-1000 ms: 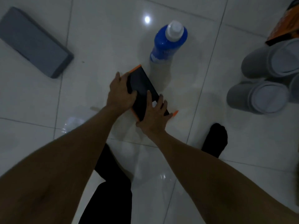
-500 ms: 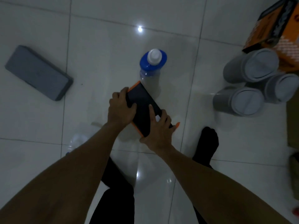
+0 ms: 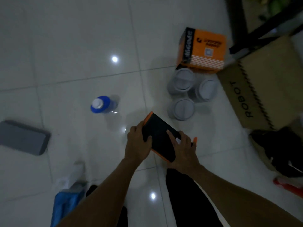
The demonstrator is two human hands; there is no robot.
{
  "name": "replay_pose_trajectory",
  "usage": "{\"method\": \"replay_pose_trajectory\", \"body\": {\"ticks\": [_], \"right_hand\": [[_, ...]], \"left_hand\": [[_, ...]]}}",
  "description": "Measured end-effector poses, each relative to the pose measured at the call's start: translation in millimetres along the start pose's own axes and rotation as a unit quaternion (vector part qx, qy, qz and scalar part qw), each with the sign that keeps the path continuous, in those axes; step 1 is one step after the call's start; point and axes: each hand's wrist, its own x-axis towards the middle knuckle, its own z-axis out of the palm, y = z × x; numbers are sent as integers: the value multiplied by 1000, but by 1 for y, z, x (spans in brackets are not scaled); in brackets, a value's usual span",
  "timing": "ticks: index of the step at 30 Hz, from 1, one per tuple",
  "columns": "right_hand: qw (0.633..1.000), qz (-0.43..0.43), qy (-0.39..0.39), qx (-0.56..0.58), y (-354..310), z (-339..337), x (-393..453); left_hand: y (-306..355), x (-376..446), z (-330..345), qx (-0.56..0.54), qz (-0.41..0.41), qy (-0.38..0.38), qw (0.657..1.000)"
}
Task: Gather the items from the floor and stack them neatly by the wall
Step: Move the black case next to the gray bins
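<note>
Item one: a flat black rectangular device with an orange rim (image 3: pixel 159 136), which we recorded held above the glossy white tiled floor (image 3: pixel 73 46), tilted, its far corner toward the grey canisters. We noted the left hand (image 3: pixel 137 145) gripping its left long edge, thumb laid on the black face and fingers (image 3: pixel 133 128) curled under the rim. The right hand (image 3: pixel 184 150) held the near right end, its index finger stretched along the black face and the other fingers wrapped over the orange edge.

Item two: three grey cylindrical canisters with pale round lids (image 3: pixel 185 94), standing together, touching or nearly so, just beyond the device.

Item three: an orange and black printed cardboard box (image 3: pixel 203 49), directly behind the canisters.

Item four: a brown corrugated carton printed ROBOT (image 3: pixel 262 89), to the right of the canisters.

Item five: a clear plastic bottle with a blue label and white cap (image 3: pixel 102 104), upright on the floor, left of the device and well apart from it.

Item six: a grey rectangular slab-shaped case (image 3: pixel 23 137), lying flat at the far left.

Item seven: a blue plastic bag (image 3: pixel 68 202), near the left forearm at the lower edge; we could not tell its contents.
</note>
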Motion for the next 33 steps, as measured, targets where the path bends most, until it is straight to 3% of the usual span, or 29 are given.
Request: {"method": "replay_pose_trajectory", "body": {"ticks": [7,16,23,33], "right_hand": [[1000,10,-22,14,119,-26,-22],[995,52,-75,46,257,1,-39],[992,89,-86,24,309,16,9],[994,30,-84,-57,331,35,131]], "left_hand": [[88,5,78,48,46,-33,997],[142,17,199,82,58,-134,986],[164,89,261,109,13,-189,976],[132,169,296,48,-92,-136,985]]}}
